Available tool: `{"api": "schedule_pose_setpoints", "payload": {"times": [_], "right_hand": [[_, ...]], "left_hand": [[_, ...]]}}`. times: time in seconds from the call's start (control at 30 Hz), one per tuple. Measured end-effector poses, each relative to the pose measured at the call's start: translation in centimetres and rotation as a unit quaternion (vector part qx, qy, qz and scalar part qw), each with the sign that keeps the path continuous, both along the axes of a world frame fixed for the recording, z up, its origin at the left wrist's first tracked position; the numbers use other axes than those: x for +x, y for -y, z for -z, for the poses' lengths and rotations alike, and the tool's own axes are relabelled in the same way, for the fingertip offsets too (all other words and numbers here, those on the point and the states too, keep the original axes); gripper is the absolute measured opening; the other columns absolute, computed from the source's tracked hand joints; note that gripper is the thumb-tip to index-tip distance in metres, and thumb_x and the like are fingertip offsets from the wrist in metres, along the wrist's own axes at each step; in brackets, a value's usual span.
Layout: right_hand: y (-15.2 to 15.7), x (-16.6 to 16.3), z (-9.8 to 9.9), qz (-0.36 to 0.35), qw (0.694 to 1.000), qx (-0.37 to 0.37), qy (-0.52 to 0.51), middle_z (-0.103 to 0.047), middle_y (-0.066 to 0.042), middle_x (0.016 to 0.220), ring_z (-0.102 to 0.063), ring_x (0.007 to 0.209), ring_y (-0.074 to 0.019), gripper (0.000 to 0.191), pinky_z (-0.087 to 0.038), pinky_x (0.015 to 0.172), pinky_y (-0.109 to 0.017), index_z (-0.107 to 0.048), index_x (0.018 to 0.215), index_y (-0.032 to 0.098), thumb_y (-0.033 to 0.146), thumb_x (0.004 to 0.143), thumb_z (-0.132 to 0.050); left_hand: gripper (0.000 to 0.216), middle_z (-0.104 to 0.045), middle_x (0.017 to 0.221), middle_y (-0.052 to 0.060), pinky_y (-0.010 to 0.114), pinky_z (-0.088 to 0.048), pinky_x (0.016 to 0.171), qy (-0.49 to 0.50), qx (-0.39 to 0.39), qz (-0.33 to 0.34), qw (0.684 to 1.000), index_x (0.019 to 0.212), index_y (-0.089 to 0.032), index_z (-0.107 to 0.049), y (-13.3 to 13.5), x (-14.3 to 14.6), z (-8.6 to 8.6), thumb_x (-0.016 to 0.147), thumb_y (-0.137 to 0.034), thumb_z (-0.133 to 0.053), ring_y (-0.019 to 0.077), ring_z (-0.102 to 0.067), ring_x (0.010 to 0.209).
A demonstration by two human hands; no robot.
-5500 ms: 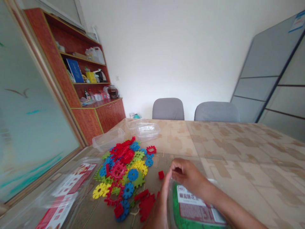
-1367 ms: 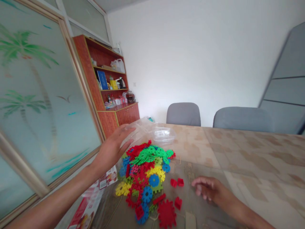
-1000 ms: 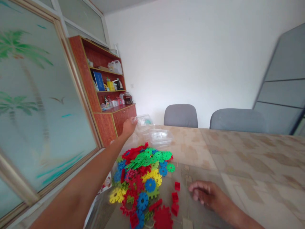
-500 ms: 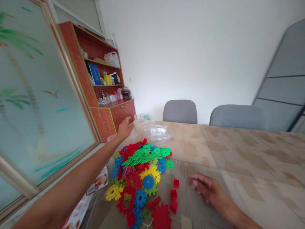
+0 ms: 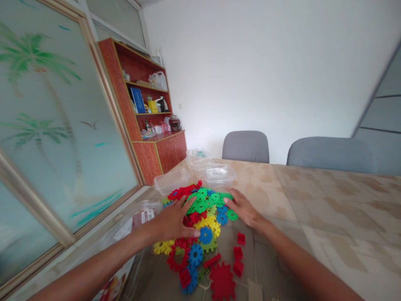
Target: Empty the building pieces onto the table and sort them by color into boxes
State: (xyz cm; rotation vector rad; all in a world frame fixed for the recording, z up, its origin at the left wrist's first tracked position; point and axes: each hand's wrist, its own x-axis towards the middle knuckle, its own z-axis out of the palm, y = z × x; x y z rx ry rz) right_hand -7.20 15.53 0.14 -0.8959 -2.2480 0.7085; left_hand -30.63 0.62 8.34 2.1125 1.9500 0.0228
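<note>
My left hand (image 5: 173, 218) is open over the left side of a pile of plastic toy pieces, its fingers spread. On the far right side of the pile, my right hand (image 5: 244, 209) has thumb and fingers apart at the edge of the green notched discs (image 5: 202, 201). Contact there is hard to make out. Nearer me lie yellow notched discs (image 5: 213, 225), a blue disc (image 5: 206, 235), a red gear ring (image 5: 177, 260) and a red toothed square plate (image 5: 222, 281). Several small red blocks (image 5: 238, 253) sit apart, right of the pile.
Clear plastic tubs (image 5: 217, 173) stand behind the pile, with another clear tub (image 5: 171, 181) to their left. Plastic packaging (image 5: 145, 213) lies at the table's left edge. Two grey chairs (image 5: 246, 146) line the far side. A wooden cabinet (image 5: 147, 156) stands at the back left.
My left hand has come back from beside the clear tubs to the near left of the pile. My right hand has moved forward and left to the green discs. The view has shifted left.
</note>
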Motion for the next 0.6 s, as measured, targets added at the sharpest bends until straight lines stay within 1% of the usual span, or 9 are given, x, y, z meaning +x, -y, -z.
{"api": "schedule_pose_setpoints", "payload": {"times": [0.07, 0.1, 0.17, 0.23, 0.3, 0.4, 0.5, 0.57, 0.6], "right_hand": [[-0.5, -1.5, 0.5, -0.017, 1.000, 0.017, 0.007, -0.053, -0.013, 0.135, -0.043, 0.127, -0.0313, 0.061, -0.029, 0.109, -0.051, -0.053, 0.131, 0.021, 0.062, 0.088, -0.042], [-0.5, -2.0, 0.8, -0.027, 0.999, 0.026, 0.010, -0.056, -0.013, 0.131, -0.045, 0.125, -0.0318, 0.058, -0.029, 0.108, -0.051, -0.056, 0.128, 0.021, 0.061, 0.088, -0.043], [-0.1, -2.3, 1.2, -0.048, 0.998, 0.042, 0.010, -0.059, -0.013, 0.126, -0.047, 0.121, -0.0317, 0.053, -0.029, 0.107, -0.051, -0.059, 0.123, 0.021, 0.058, 0.087, -0.047], [0.5, -2.0, 1.4, -0.068, 0.996, 0.053, 0.005, -0.059, -0.013, 0.123, -0.049, 0.117, -0.0301, 0.047, -0.033, 0.105, -0.048, -0.060, 0.120, 0.020, 0.053, 0.087, -0.051], [1.1, -1.0, 1.5, -0.085, 0.995, 0.059, -0.002, -0.060, -0.013, 0.119, -0.051, 0.113, -0.0282, 0.041, -0.037, 0.101, -0.045, -0.059, 0.118, 0.019, 0.045, 0.087, -0.053], [2.1, 1.3, 1.3, -0.106, 0.993, 0.059, -0.013, -0.062, -0.010, 0.109, -0.054, 0.106, -0.0257, 0.029, -0.043, 0.094, -0.041, -0.059, 0.109, 0.020, 0.038, 0.086, -0.055], [3.6, 4.2, 0.8, -0.115, 0.992, 0.043, -0.019, -0.062, -0.005, 0.097, -0.057, 0.096, -0.0225, 0.015, -0.046, 0.086, -0.036, -0.057, 0.098, 0.021, 0.030, 0.087, -0.051], [4.6, 6.3, 0.5, -0.098, 0.995, 0.007, -0.032, -0.060, -0.003, 0.091, -0.057, 0.089, -0.0206, 0.008, -0.047, 0.080, -0.034, -0.054, 0.092, 0.022, 0.023, 0.085, -0.048], [5.1, 7.4, 0.5, -0.086, 0.995, -0.011, -0.041, -0.059, -0.002, 0.088, -0.057, 0.086, -0.0199, 0.007, -0.047, 0.078, -0.033, -0.052, 0.089, 0.022, 0.021, 0.085, -0.047]], "left_hand": [[0.117, -0.010, 0.156, 0.019, 0.047, -0.022, 0.113, -0.010, -0.009, 0.008, 1.000, 0.151, -0.016, -0.011, 0.3, 0.4, 0.2, 0.064, -0.071, -0.065, 0.0354, -0.014, 0.142], [0.119, -0.009, 0.157, 0.019, 0.047, -0.022, 0.113, -0.014, -0.012, 0.009, 1.000, 0.151, -0.017, -0.009, 0.4, 0.6, 0.3, 0.062, -0.068, -0.069, 0.0357, -0.013, 0.142], [0.119, -0.012, 0.157, 0.018, 0.048, -0.022, 0.113, -0.018, -0.012, 0.000, 1.000, 0.151, -0.019, -0.010, 0.8, 1.3, 0.8, 0.060, -0.059, -0.075, 0.0358, -0.015, 0.142], [0.113, -0.019, 0.155, 0.017, 0.047, -0.023, 0.113, -0.014, 0.000, -0.007, 1.000, 0.151, -0.020, -0.014, 1.2, 2.3, 1.4, 0.062, -0.048, -0.078, 0.0345, -0.019, 0.141], [0.107, -0.025, 0.154, 0.015, 0.046, -0.025, 0.112, 0.001, 0.019, 0.002, 1.000, 0.151, -0.022, -0.016, 1.7, 3.6, 2.1, 0.065, -0.041, -0.077, 0.0324, -0.024, 0.140], [0.100, -0.028, 0.152, 0.014, 0.048, -0.028, 0.110, 0.023, 0.056, 0.041, 0.997, 0.150, -0.026, -0.018, 2.4, 5.8, 2.8, 0.069, -0.039, -0.076, 0.0324, -0.027, 0.138], [0.095, -0.036, 0.146, 0.012, 0.050, -0.033, 0.106, 0.036, 0.105, 0.107, 0.988, 0.147, -0.029, -0.026, 3.0, 8.6, 3.2, 0.068, -0.045, -0.077, 0.0342, -0.033, 0.132], [0.089, -0.041, 0.141, 0.010, 0.050, -0.038, 0.102, 0.038, 0.146, 0.161, 0.975, 0.142, -0.029, -0.033, 3.0, 10.8, 3.4, 0.067, -0.049, -0.076, 0.0336, -0.040, 0.124], [0.084, -0.044, 0.138, 0.010, 0.047, -0.041, 0.099, 0.035, 0.167, 0.192, 0.966, 0.139, -0.028, -0.037, 3.0, 12.0, 3.5, 0.068, -0.048, -0.075, 0.0320, -0.043, 0.120]]}}
